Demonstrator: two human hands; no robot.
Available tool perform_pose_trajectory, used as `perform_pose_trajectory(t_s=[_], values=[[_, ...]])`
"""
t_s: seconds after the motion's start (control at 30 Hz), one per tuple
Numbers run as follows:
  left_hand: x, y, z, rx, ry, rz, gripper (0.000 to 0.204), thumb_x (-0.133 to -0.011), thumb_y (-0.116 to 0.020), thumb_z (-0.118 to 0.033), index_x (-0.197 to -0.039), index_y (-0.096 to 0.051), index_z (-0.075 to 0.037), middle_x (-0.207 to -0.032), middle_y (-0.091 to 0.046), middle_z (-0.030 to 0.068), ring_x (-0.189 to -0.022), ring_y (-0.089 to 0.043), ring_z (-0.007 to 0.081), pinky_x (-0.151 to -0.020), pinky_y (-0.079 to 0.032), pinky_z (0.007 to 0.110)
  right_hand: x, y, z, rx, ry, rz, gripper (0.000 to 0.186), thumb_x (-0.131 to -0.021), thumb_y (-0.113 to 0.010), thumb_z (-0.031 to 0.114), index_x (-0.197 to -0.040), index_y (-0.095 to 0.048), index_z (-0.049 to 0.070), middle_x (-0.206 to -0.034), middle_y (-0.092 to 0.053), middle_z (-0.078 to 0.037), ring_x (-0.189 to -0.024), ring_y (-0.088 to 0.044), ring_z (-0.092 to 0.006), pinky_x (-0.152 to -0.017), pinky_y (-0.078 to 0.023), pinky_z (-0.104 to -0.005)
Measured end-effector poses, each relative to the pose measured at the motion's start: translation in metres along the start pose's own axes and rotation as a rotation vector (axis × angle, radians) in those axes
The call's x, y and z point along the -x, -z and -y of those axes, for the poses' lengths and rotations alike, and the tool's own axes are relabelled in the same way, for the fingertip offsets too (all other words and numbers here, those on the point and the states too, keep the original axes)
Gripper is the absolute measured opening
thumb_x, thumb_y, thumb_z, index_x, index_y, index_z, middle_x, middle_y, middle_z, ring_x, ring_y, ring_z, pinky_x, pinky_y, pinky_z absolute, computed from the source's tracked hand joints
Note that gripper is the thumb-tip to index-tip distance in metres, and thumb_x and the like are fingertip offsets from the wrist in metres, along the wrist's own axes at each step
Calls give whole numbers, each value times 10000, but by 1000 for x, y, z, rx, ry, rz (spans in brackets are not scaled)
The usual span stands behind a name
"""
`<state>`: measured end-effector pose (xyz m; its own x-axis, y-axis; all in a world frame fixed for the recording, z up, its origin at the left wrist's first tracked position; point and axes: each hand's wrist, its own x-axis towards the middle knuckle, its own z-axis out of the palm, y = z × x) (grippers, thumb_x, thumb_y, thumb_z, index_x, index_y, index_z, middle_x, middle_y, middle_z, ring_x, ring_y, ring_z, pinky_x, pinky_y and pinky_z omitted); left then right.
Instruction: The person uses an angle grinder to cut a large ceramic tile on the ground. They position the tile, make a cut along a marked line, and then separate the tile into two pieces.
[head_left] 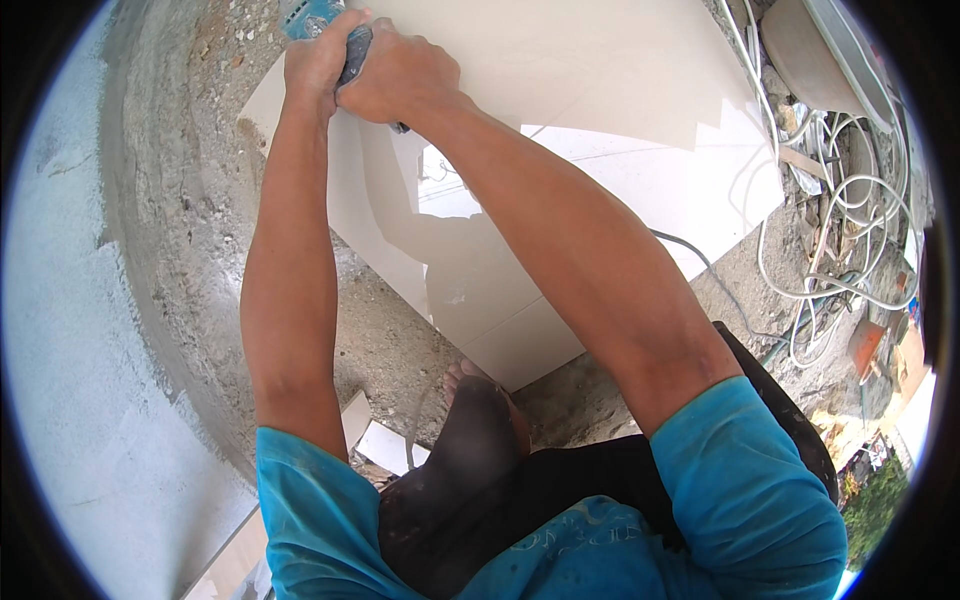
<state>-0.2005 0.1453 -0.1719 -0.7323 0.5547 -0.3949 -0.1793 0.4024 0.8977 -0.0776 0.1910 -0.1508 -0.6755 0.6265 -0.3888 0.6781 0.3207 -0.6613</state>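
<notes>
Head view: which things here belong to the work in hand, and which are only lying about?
In use:
- teal power tool, gripped by left hand and right hand
- large cream tile beneath it

Lying about:
- white cables, coiled at right
- small tile offcuts near the foot
- orange object

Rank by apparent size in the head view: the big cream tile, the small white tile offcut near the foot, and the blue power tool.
1. Big cream tile.
2. Small white tile offcut.
3. Blue power tool, mostly hidden under both hands, so its place against the offcut is unsure.
</notes>
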Motion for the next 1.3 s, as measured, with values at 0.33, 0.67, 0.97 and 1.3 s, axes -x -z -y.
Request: perform_pose_trajectory(t_s=[0.33, 0.67, 0.97, 1.3], values=[[-11, 3, 11, 39, -52, 14, 530, -753, -855, -299, -1104, -641, 36, -962, -689, 107, -795, -686, 187, -694, -558, 329, 3, -2, -3, 2, 29, -19, 750, -732, -745, 384, -1338, -493, 22, -1108, -689, -155, -1052, -695, -319, -886, -549, -421], [-1, 0, 8, 10, -48, -20, 589, -747, -855, -303, -1147, -620, 60, -1006, -679, 125, -813, -684, 196, -698, -560, 335, 4, -10, -8, 33, 38, -98, 700, -707, -757, 411, -1276, -547, 61, -1002, -739, -138, -946, -730, -302, -808, -575, -409], [2, -2, 9, -6, -29, -31, 561, -748, -857, -300, -1120, -640, 58, -980, -691, 121, -811, -691, 191, -693, -559, 332, 8, -8, -11, 14, 29, -95, 706, -695, -775, 430, -1257, -553, 65, -986, -741, -132, -921, -735, -297, -811, -577, -408], [6, -5, 12, 8, -17, -25, 554, -750, -856, -304, -1109, -648, 63, -974, -690, 117, -799, -686, 180, -691, -551, 321, 14, -1, -12, 6, 16, 1, 750, -722, -752, 376, -1336, -504, 22, -1141, -676, -168, -1070, -685, -322, -911, -540, -425]])
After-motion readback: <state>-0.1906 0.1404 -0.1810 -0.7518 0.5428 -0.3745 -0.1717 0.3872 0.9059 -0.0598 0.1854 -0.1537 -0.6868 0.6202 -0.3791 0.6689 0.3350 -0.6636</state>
